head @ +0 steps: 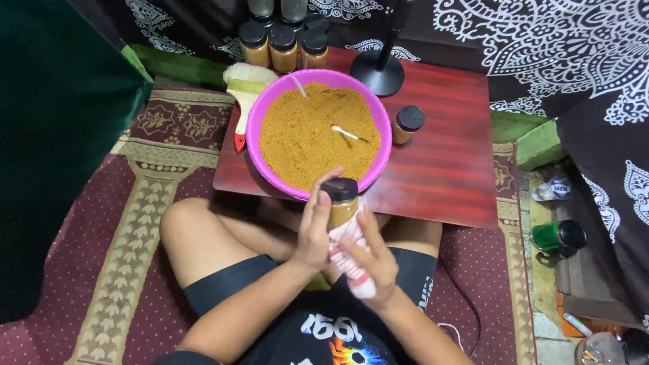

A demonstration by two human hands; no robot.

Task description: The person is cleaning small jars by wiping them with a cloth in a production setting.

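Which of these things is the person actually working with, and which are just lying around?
In use: jar with black lid, held in left hand; white cloth in right hand; pink bowl of brown powder; filled jars.
Lying about: brush, green mug, black stand.

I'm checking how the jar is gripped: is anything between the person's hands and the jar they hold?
Yes. A white and red cloth lies between the right hand and the jar, wrapped around its lower part. The left hand rests bare against the jar's side, just below the black lid.
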